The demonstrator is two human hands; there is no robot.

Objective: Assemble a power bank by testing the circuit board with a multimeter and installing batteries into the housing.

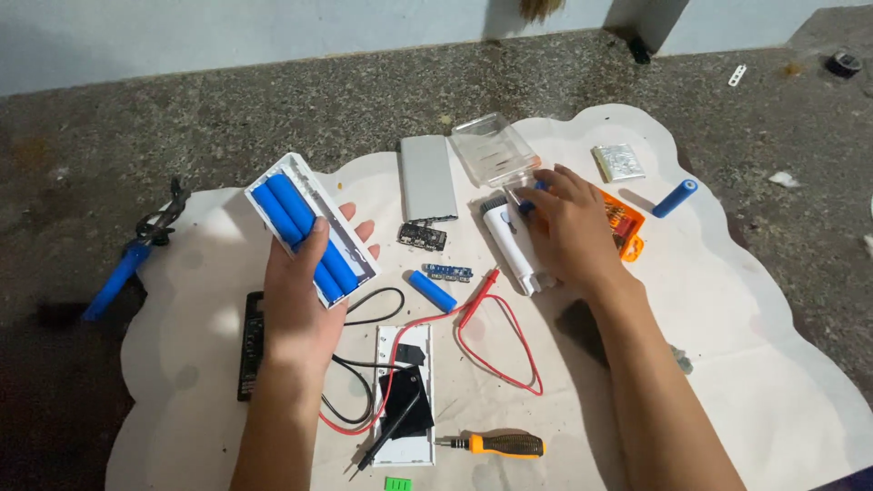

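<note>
The left hand clasps a white battery tray of blue cells. The right hand, fingers curled on the orange bit case, appears mid tool-selection; whether it pinches anything cannot be told.

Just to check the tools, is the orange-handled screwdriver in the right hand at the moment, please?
No, the screwdriver lies untouched on the mat, while the right hand rests on the orange case.
</note>
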